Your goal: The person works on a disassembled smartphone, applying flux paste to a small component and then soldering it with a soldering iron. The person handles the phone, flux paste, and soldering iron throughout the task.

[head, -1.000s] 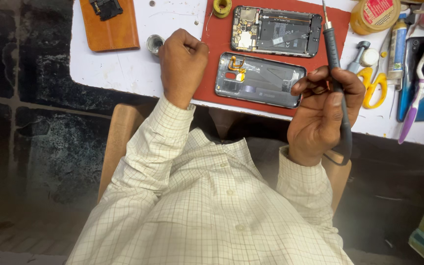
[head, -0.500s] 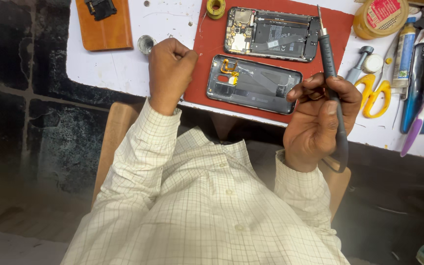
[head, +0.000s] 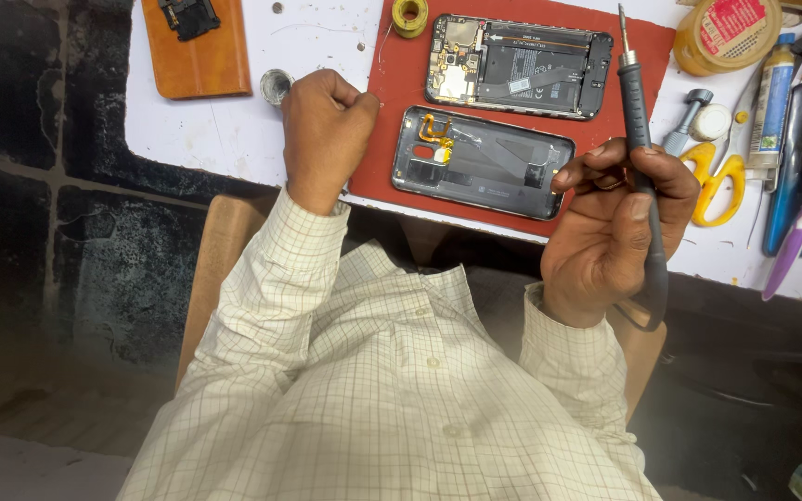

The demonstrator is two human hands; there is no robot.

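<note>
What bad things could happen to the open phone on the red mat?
The right hand holds a screwdriver with a thin tip close to the opened phone; a slip might scratch its bare circuit parts. The grey back cover lies near the table edge, so a nudge from the left hand, a closed fist beside it, could push it off. Scissors lie open nearby and might nick a finger.

- A single view is provided, taken from a camera worn on the person's head.
- The scene is viewed steeply downward, over the checked shirt (head: 392,399) toward the white table (head: 234,139).
- The table's near edge is seen at close range; its far part is cut off by the upper frame border.
- No second view is supplied, so no region is shared.
</note>
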